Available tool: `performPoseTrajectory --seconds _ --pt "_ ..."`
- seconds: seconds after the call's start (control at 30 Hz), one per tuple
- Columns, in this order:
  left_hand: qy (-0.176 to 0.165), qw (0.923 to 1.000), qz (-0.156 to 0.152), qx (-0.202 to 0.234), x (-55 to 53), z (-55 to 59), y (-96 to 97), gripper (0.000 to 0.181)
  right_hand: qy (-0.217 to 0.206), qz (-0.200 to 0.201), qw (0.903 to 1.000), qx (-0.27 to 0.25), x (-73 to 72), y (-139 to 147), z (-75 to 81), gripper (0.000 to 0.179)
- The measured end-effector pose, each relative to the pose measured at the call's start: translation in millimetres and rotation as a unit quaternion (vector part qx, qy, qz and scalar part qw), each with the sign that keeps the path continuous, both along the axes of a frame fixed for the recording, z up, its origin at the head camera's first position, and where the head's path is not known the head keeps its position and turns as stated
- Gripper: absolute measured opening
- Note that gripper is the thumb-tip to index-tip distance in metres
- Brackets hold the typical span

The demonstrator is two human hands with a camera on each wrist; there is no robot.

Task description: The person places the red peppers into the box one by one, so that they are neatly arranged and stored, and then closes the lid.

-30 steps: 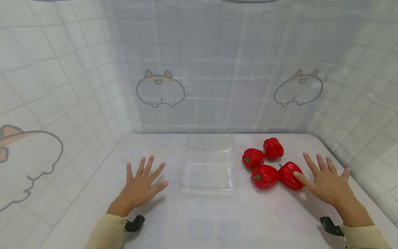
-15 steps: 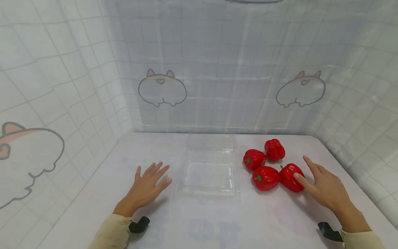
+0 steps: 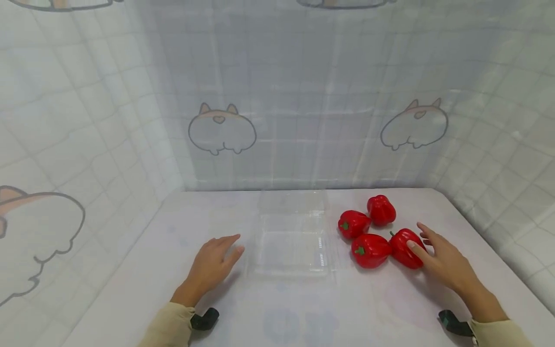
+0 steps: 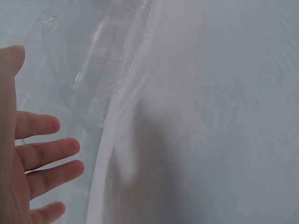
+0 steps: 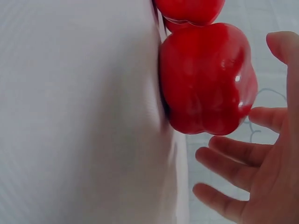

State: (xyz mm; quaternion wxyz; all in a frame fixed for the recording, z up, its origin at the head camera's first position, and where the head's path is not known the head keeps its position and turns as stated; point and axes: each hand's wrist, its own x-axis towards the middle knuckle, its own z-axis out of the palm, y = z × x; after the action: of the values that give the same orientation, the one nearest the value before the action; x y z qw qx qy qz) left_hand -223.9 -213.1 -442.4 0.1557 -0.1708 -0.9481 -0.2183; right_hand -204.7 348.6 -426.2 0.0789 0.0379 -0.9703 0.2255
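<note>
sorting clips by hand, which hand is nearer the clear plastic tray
Left. The left hand is just left of the clear plastic tray; the right hand is farther off, by the rightmost red pepper, beyond the tray's right edge.

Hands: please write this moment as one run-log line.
left hand: empty, beside box | right hand: empty, by rightmost pepper | peppers: four, outside box

Head view angled forward and down, close wrist views, hands in all
</note>
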Motion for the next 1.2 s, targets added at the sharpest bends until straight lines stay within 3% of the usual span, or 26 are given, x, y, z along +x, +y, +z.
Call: performPoseTrajectory --seconds 0.27,0.37,0.57,0.73,1.2 --pt "-0.018 0.9991 -0.003 0.039 -5.3 -5.5 6.5 0.054 0.009 0.005 0.9984 -0.056 0.2 -5.0 -4.0 0.073" --pt "-0.044 0.9964 -0.009 0.072 -7.6 -5.7 6.8 0.055 0.003 0.003 0.998 -0.062 0.8 -6.3 -2.9 0.072" --pt "-0.115 0.9785 -0.012 0.171 -7.5 -7.1 13.0 0.059 -0.021 0.001 0.9971 -0.073 1.6 -8.6 -2.5 0.075" --pt "-0.148 0.9629 -0.012 0.225 -7.8 -10.1 22.5 0.057 -0.049 -0.005 0.9956 -0.08 2.1 -7.1 -2.2 0.079" --pt "-0.148 0.9396 -0.011 0.309 -8.5 -13.1 34.1 0.051 -0.064 -0.012 0.9939 -0.089 3.6 -2.2 -10.2 0.087"
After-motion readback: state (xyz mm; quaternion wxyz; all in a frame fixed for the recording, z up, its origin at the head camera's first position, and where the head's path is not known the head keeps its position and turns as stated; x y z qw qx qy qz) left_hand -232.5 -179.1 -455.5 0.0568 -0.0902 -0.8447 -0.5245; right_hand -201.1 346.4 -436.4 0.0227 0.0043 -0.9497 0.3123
